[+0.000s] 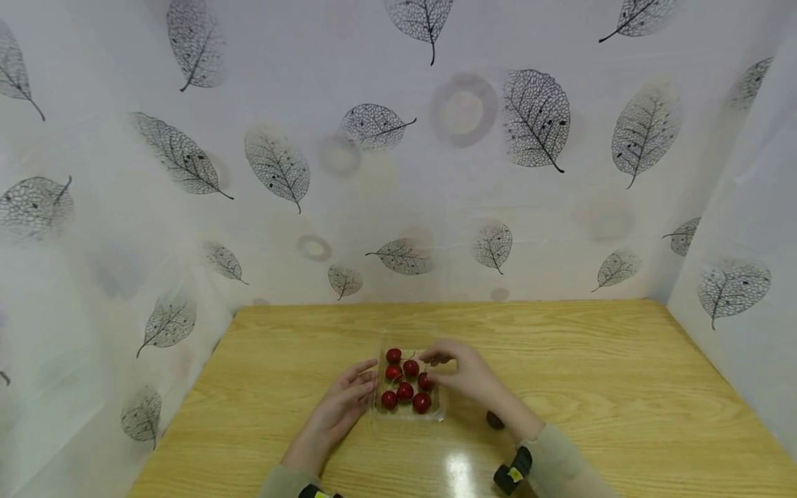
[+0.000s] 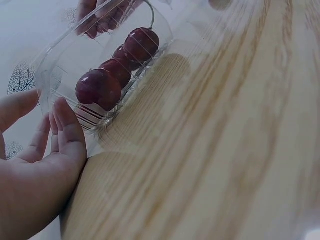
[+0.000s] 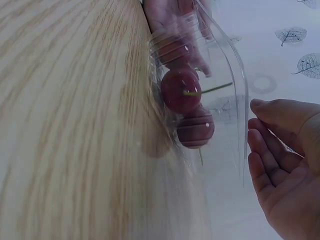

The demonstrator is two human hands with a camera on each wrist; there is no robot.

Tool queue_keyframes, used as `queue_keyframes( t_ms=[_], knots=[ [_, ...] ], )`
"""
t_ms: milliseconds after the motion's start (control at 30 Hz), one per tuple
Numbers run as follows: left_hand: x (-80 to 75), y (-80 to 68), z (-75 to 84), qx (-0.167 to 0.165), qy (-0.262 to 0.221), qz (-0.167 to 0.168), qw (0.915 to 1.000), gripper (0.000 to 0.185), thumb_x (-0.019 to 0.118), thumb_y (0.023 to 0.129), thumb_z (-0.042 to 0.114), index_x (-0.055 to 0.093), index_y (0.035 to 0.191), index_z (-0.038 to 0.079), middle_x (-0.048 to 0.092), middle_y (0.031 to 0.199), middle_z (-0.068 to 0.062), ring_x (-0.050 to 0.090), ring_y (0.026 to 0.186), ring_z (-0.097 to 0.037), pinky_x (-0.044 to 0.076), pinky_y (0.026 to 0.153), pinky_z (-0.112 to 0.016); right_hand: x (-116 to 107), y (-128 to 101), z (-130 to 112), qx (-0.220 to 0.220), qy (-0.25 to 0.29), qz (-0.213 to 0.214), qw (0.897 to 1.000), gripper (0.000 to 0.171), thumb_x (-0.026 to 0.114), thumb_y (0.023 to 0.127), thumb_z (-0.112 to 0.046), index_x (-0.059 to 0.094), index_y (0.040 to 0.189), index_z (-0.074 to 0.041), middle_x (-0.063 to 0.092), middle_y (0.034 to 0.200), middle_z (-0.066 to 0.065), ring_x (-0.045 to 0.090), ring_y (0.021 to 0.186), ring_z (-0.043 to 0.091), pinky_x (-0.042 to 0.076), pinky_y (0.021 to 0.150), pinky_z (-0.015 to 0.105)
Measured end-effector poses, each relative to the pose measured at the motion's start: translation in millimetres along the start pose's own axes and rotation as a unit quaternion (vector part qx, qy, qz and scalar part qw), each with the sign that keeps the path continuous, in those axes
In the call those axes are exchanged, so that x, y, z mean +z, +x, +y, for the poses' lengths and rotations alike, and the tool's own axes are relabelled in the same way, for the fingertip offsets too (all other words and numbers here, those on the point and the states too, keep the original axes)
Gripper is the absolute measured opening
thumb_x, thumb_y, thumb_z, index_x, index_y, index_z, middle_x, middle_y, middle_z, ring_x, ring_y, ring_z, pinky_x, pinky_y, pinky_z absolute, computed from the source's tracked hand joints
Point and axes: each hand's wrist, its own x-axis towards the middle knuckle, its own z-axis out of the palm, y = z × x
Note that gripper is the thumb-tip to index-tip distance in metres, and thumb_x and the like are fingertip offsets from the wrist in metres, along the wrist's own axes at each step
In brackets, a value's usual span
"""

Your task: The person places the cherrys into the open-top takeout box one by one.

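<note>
**Both hands at the clear cherry tray**

Clear plastic tray (image 1: 407,413) is sitting mid-worktop (image 1: 591,387), holding seven red cherries (image 1: 405,391), some with stems. Left hand (image 1: 339,404) is resting straight-fingered against the tray's left wall, gripping nothing. Right hand (image 1: 463,370) is hovering over the far right corner, fingers loosely bent above the fruit; whether its grip has hold of a stem or cherry, I cannot tell. One small dark object (image 1: 495,420) is lying on the wood beside the right forearm.

Risks, as I judge them: the thin tray is looking light and slippery, so a sideways push may be skidding or tipping it, and round cherries would be rolling off the worktop.
</note>
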Motion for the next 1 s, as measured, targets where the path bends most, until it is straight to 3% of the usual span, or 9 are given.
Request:
queue_keyframes(
  t_ms=[200,367,533,800,1000],
  knots=[
    [0.8,-1.7,-0.2,0.008,0.002,0.0,1.0,0.053,0.053,0.105,-0.002,0.04,0.157,0.003,0.056,0.123,0.006,0.056,0.111,-0.003,0.048,0.097,-0.02,-11.4,-7.7,3.8,0.005,-0.013,0.012,1.0,0.028,0.083,0.089,-0.007,0.076,0.115,-0.005,0.078,0.111,0.011,0.073,0.097,0.023,0.062,0.091,0.041],
    [1.7,-1.7,1.1,-0.002,0.002,0.009,1.0,0.056,0.051,0.105,-0.003,0.037,0.159,0.003,0.055,0.123,0.006,0.056,0.11,-0.004,0.048,0.098,-0.02,-19.6,-15.2,9.9,0.007,-0.017,0.017,1.0,0.028,0.083,0.089,-0.007,0.075,0.115,-0.002,0.077,0.111,0.014,0.073,0.098,0.026,0.062,0.092,0.042],
    [2.0,-1.0,1.6,-0.012,0.002,0.013,0.9998,0.057,0.051,0.105,-0.004,0.035,0.16,0.002,0.054,0.123,0.006,0.055,0.111,-0.004,0.048,0.098,-0.02,-26.8,-23.5,14.7,0.015,-0.027,0.022,0.999,0.025,0.081,0.09,-0.005,0.075,0.115,-0.001,0.077,0.111,0.012,0.073,0.097,0.023,0.061,0.091,0.035],
    [1.7,-1.5,2.1,-0.013,0.004,0.012,0.9998,0.059,0.051,0.106,-0.003,0.032,0.161,0.001,0.053,0.124,0.006,0.053,0.113,-0.005,0.047,0.099,-0.02,-34.3,-34.4,17.4,0.035,-0.034,0.031,0.998,0.022,0.081,0.092,-0.005,0.076,0.114,-0.005,0.077,0.11,0.007,0.072,0.097,0.018,0.062,0.091,0.037],
    [2.4,-2.2,3.0,-0.01,0.001,0.008,0.9999,0.059,0.05,0.106,-0.003,0.031,0.161,0.0,0.054,0.124,0.007,0.054,0.113,-0.004,0.048,0.098,-0.019,-38.6,-40.9,22.2,0.043,-0.037,0.031,0.998,0.023,0.081,0.091,-0.006,0.076,0.114,-0.005,0.077,0.109,0.006,0.071,0.097,0.017,0.061,0.091,0.032]
  ],
)
